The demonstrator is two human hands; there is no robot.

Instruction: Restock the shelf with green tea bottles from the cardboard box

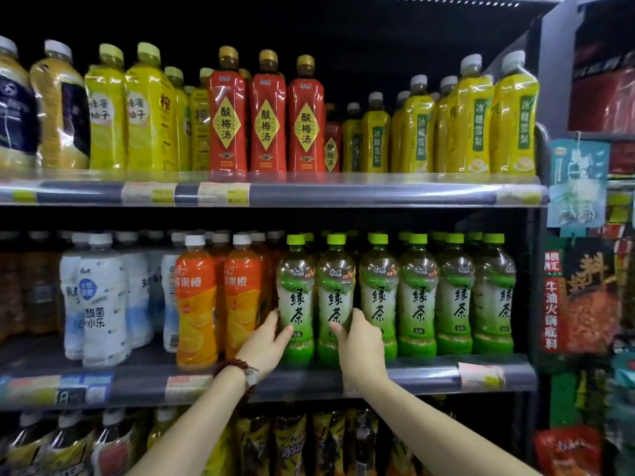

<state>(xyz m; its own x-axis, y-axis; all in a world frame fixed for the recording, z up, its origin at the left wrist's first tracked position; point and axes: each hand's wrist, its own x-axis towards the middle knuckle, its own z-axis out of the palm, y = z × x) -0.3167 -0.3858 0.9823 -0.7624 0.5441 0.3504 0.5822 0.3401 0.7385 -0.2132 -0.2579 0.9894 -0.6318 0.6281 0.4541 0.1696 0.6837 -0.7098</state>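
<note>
Head view: my left hand (266, 341) grips the lower part of the leftmost green tea bottle (296, 304) on the middle shelf (429, 374); my right hand (359, 341) wraps the next bottle (336, 297). Both stand upright at the front edge, beside the orange bottles (196, 304). Bead bracelet (237, 367) on the left wrist.
</note>
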